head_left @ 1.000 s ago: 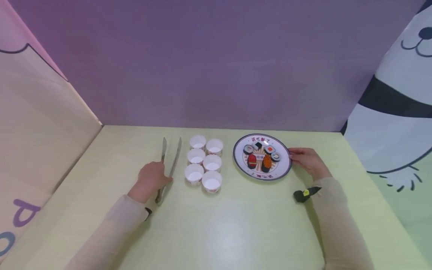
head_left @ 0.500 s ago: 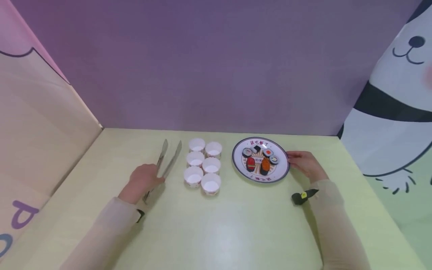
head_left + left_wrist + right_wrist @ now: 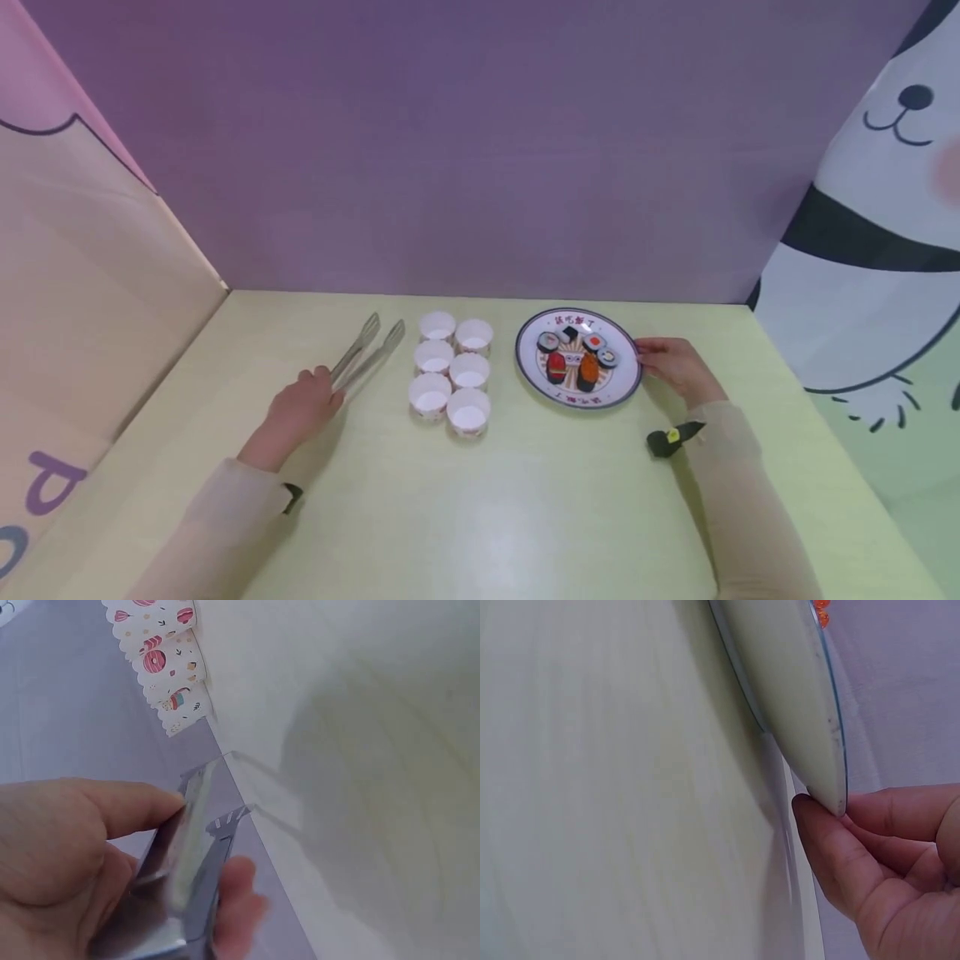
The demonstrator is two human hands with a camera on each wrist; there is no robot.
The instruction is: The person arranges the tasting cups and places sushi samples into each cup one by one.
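Note:
My left hand [image 3: 300,408] grips a pair of metal tongs [image 3: 180,877], thumb on one arm and fingers on the other. The tongs' slotted tips [image 3: 392,335] stand apart and point away from me, left of the paper cups. At the right, my right hand [image 3: 678,364] pinches the rim of a white plate [image 3: 528,367] with a dark blue edge; thumb and fingers close on that rim in the right wrist view. Several sushi pieces lie on the plate, among them a red-topped one [image 3: 556,367], an orange-topped one [image 3: 588,371] and round rolls [image 3: 548,342].
Several white paper cups [image 3: 433,357] with printed sides stand in two columns between the tongs and the plate. Behind the pale table [image 3: 480,517] rises a purple panel [image 3: 480,167]. A panda-printed panel [image 3: 847,308] borders the right side, and a pale panel [image 3: 90,275] the left.
My left hand has drawn back toward me and to the left with the tongs, which have turned so that their slotted tips show. The right hand stays at the plate's rim.

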